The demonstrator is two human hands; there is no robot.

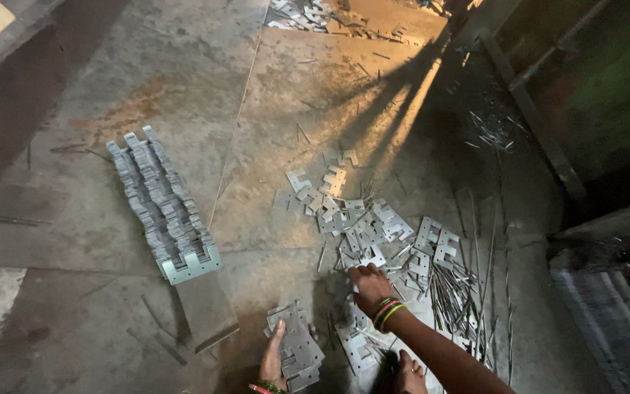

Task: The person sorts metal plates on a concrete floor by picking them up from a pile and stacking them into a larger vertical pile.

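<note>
Left hand [273, 357] gripping small plate stack [299, 350], right hand [368, 286] fingers curled on loose plates [362, 230], floor [257, 109].

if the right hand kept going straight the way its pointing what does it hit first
The right hand points up the picture, away from the person, into the loose heap of flat notched metal plates. It would likely meet the plates lying just beyond its fingertips first; it may already be touching one, since depth is unclear.
</note>
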